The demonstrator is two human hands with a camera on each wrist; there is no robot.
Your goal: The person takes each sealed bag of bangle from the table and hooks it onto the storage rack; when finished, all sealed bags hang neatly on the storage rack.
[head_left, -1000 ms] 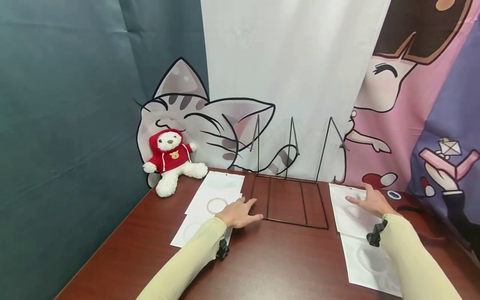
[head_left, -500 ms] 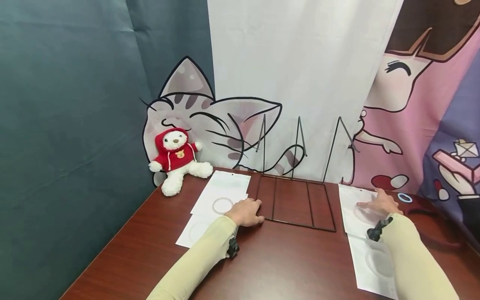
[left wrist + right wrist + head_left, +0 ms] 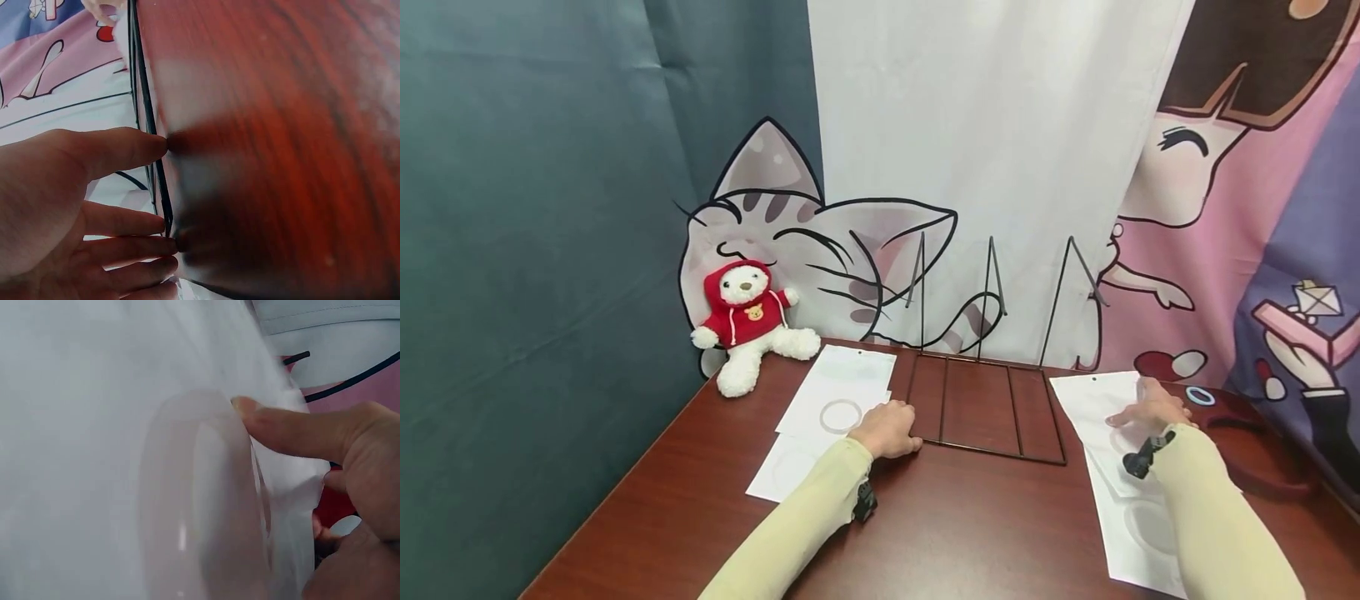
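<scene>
My right hand [image 3: 1153, 408] pinches the right side of a white plastic pouch [image 3: 1093, 408] marked with a pale ring shape. In the right wrist view the thumb [image 3: 300, 428] lies on the pouch's front, and the other fingers are mostly hidden behind it. The pouch slants over a second white pouch [image 3: 1138, 562] on the table. My left hand [image 3: 887, 429] rests by the front left corner of a black wire rack [image 3: 1021, 456]. Its thumb [image 3: 134, 149] and fingertips reach the table at the rack's wire, spread apart, in the left wrist view.
Two overlapping white pouches [image 3: 850, 375] lie left of the rack. A plush bear [image 3: 748, 321] in a red hoodie sits at the back left corner. A light blue ring [image 3: 1200, 396] lies at the back right. Printed curtains [image 3: 1000, 125] hang behind the table [image 3: 970, 533].
My right hand has closed on the upper right pouch, which has shifted and tilted. My left hand's spread fingers have drawn in and come down at the rack's corner.
</scene>
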